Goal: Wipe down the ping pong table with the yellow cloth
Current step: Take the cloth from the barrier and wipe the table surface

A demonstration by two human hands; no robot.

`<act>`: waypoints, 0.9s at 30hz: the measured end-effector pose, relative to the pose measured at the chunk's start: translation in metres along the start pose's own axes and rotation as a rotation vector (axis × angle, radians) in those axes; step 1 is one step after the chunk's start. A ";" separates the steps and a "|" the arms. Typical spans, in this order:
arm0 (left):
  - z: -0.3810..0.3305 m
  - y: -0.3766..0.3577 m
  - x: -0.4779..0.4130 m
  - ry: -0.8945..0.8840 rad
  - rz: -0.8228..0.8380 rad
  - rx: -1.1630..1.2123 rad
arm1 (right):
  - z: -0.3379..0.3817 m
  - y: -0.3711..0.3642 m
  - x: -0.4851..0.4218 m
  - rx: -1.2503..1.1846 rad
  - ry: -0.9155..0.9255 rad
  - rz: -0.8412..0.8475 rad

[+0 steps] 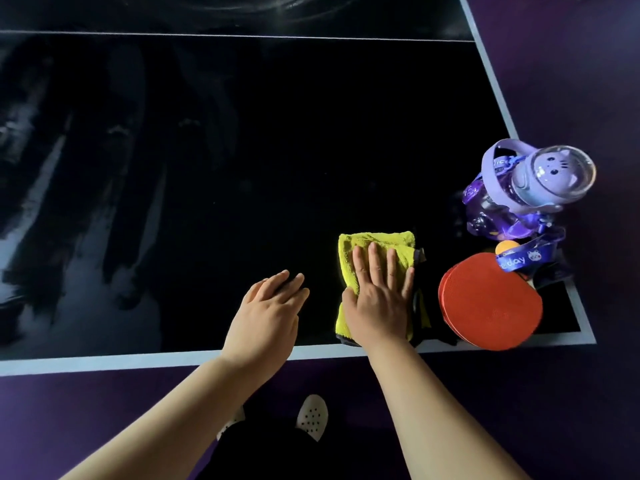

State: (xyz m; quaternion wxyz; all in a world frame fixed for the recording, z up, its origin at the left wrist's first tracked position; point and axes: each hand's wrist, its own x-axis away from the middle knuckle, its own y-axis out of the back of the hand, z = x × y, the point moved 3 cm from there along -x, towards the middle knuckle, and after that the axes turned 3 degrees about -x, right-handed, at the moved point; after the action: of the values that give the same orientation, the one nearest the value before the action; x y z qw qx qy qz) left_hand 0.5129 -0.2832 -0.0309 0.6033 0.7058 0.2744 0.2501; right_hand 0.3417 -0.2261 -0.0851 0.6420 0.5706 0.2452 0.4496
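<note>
A folded yellow cloth (349,254) lies on the dark, glossy ping pong table (242,150) near its front edge, right of centre. My right hand (379,296) presses flat on the cloth, fingers together and pointing away from me, covering its lower half. Just left of the cloth, my left hand (268,313) rests on or just above the bare table surface, fingers loosely extended, holding nothing.
Red paddles (488,303) lie stacked at the front right corner, close to the cloth. Behind them are an orange ball (502,247) and a purple cat-faced water bottle (530,188) with a strap. A pale line (138,362) borders the table. Purple floor and my white shoes lie below.
</note>
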 end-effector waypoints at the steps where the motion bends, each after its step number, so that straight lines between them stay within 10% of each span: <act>1: 0.002 -0.001 0.002 0.005 0.006 -0.003 | 0.001 -0.001 0.002 0.001 -0.011 -0.005; 14: 0.067 -0.010 0.048 0.029 0.029 0.101 | 0.061 -0.020 0.050 0.060 -0.138 0.114; 27: 0.300 0.017 0.141 0.122 0.046 0.079 | 0.289 -0.071 0.062 0.107 -0.157 0.123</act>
State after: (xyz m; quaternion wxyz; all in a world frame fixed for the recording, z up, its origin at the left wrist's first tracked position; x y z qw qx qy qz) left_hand 0.8217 -0.4021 -0.0547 0.5515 0.7184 0.3042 0.2954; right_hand 0.6317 -0.3173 -0.0748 0.5988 0.6515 0.1826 0.4285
